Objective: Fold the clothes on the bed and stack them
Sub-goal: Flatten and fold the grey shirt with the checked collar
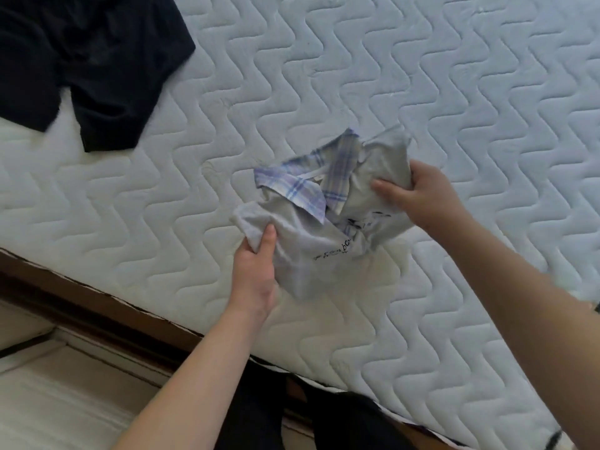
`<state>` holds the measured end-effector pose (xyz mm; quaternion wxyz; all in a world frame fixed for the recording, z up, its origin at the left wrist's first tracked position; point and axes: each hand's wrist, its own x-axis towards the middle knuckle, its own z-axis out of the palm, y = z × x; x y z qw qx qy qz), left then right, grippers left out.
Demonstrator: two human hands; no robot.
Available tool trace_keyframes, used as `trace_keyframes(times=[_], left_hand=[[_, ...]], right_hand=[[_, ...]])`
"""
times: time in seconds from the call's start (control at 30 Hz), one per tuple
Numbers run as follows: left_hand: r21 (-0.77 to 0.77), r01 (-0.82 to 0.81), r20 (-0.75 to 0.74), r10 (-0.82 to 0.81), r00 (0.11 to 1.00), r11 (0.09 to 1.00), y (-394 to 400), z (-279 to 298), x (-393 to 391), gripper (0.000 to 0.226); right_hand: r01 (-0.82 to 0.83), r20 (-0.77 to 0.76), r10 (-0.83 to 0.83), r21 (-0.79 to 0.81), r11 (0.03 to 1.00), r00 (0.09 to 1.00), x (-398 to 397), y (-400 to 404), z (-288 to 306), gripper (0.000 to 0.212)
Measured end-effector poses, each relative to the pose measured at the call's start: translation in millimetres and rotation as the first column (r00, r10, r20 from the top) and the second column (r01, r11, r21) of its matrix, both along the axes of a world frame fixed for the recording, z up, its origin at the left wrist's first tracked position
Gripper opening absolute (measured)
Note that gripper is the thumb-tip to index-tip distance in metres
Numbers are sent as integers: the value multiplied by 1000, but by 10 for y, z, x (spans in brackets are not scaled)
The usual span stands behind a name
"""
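A small grey shirt (311,241) with a blue-and-white plaid collar and black print hangs bunched just above the white quilted mattress (422,92). My left hand (256,271) grips its lower left corner, thumb on top of the cloth. My right hand (418,193) grips the upper right part, fingers curled into the fabric. A dark navy garment (84,63) lies spread out at the bed's far left corner.
The mattress edge runs diagonally from the left to the lower right, with a dark wooden bed frame (97,306) below it and pale floor (58,391) beyond. My dark-clothed legs (292,414) stand against the bed's edge.
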<state>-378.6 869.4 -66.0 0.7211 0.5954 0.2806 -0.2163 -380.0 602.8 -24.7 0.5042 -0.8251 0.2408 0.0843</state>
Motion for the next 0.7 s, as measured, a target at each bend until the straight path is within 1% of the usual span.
trace_keyframes(times=[0.07,0.13,0.17,0.23,0.27,0.3,0.37,0.43,0.53,0.6,0.7], left_hand=[[34,68,11,-68,998,997,8,234,-62,13],[57,140,26,-142,989,988,32,442,-114,13],[70,193,40,-196,980,979,52,546,-148,14],[126,321,62,-330,942,939,112,767,-201,18],[169,397,61,-412,909,902,150,874,-240,21],[206,468,57,-488,871,860,198,971,-285,25],[237,578,57,-606,794,781,275,1175,-361,34],[242,643,55,-672,739,727,320,1398,-427,41],[262,689,76,-726,683,676,380,1681,-558,37],[266,722,87,-762,642,639,378,1810,-641,33],[235,770,103,-803,587,593,289,1936,-733,33]], right_hand=[[95,-9,-95,40,995,995,-410,36,175,14],[182,-35,-180,113,977,983,-829,82,317,15],[233,-60,-226,150,961,972,-1057,117,401,20],[323,-107,-306,213,922,946,-1450,185,559,42],[369,-126,-348,244,897,929,-1645,223,642,51],[403,-131,-382,279,872,915,-1835,260,721,54],[437,-123,-422,355,826,898,-2196,310,881,50],[475,-118,-472,414,776,874,-2506,355,1050,49],[537,-106,-558,467,703,823,-2927,428,1273,45],[558,-100,-590,480,677,801,-3164,496,1391,43],[611,-93,-642,434,662,761,-3440,636,1504,39]])
